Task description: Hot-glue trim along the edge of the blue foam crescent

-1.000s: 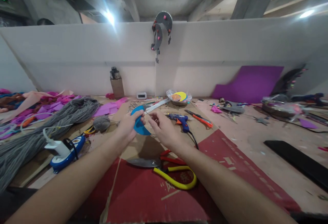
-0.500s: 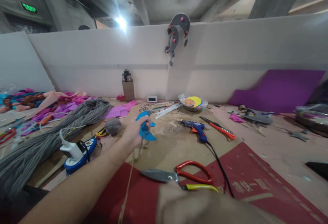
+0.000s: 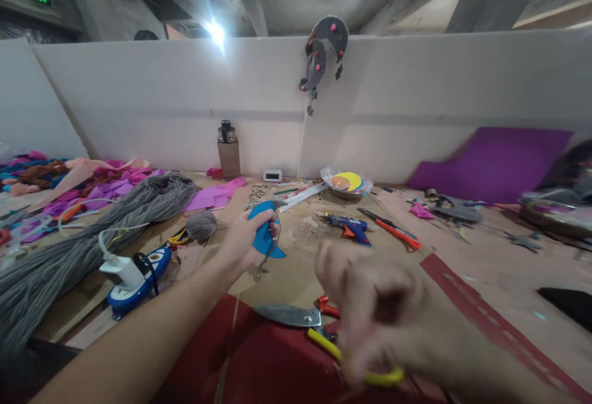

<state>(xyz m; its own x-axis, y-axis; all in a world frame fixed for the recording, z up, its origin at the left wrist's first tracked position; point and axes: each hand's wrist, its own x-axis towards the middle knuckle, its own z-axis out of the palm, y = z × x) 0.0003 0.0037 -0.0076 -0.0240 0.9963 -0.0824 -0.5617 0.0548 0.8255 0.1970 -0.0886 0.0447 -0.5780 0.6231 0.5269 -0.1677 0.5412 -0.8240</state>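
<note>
Far left: a heap of cloth scraps (image 3: 108,192), mostly pink and purple, lies beside a thick bundle of grey yarn (image 3: 99,247) that runs toward the near edge. A blue and white power strip (image 3: 160,262) lies just right of the yarn, with a white plug (image 3: 124,273) on it. Next, a ball of grey yarn (image 3: 201,226) rests near the left wrist.

Centre: left hand (image 3: 250,237) is raised over the cardboard (image 3: 296,277), fingers pressed together, pinching a blue crescent (image 3: 263,243) between thumb and fingers. Crescent is held tilted, lower tip pointing right; a thin grey cord (image 3: 263,262) hangs down from the hand. Small white clock (image 3: 272,175) stands further back, by the white wall (image 3: 259,92).

Right of centre: scissors (image 3: 287,315) lie with the blade pointing left; a red and a yellow handle run partly behind the right hand (image 3: 365,287). That hand is badly blurred, fingers bent; cannot tell whether they pinch anything or touch the scissors. Bowl (image 3: 346,194) sits behind, holding a yellow piece (image 3: 354,181). A blue glue gun (image 3: 349,226) lies beyond the right hand, beside an orange knife (image 3: 400,234). Far right: a grey star (image 3: 525,241) lies flat on the table (image 3: 490,274)
</note>
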